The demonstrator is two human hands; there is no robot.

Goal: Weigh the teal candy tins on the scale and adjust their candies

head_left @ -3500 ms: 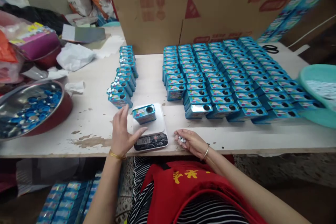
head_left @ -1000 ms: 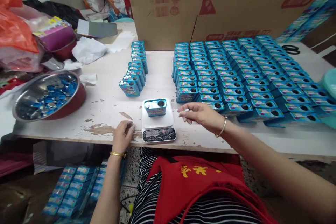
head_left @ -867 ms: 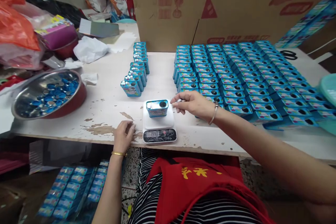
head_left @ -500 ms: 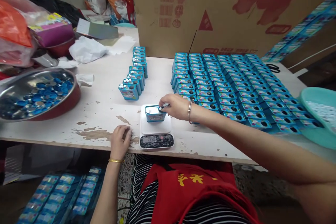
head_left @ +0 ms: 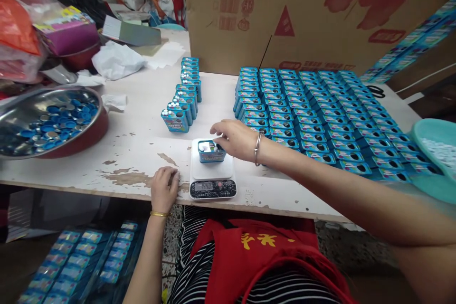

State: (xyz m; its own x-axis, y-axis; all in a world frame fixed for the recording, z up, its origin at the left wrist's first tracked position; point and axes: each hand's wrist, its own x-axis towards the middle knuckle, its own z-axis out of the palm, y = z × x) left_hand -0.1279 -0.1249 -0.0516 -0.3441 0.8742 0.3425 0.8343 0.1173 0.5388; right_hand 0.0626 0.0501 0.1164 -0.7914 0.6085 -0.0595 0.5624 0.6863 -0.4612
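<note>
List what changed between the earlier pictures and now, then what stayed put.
The right hand left the table's near edge, swung out over the rows of blue tins with small white pieces pinched in its fingers, then came down onto the opening of the blue tin on the scale. The left hand drew back from the scale to the table edge. Tin, scale and rows stayed put.

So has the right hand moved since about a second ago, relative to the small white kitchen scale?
Yes. The right hand was off to the right of the small white kitchen scale; now its fingertips are over the blue tin on the scale.
</note>
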